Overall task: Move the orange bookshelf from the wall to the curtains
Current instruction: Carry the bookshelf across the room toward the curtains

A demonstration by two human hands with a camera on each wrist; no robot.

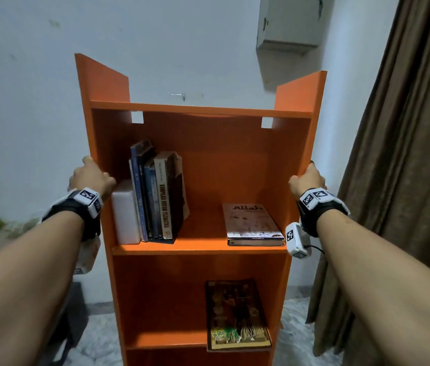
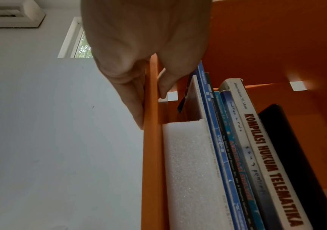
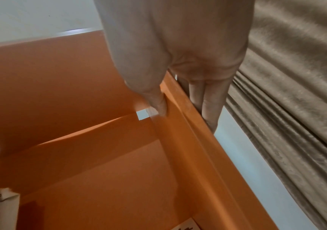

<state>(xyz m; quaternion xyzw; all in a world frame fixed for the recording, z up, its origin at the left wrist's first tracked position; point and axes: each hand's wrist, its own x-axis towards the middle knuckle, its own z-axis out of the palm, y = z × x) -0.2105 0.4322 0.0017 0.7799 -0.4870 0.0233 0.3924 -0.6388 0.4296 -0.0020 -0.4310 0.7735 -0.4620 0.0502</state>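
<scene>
Beside the brown curtains point(image 1: 398, 154), against a white wall point(image 1: 36, 101), stands the orange bookshelf point(image 1: 203, 133); left hand point(image 1: 91, 177) and right hand point(image 1: 307, 178) each grasp a side panel.

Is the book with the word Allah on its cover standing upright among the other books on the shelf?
No, the Allah book lies flat on the orange bookshelf, apart from the upright row of books.
</scene>
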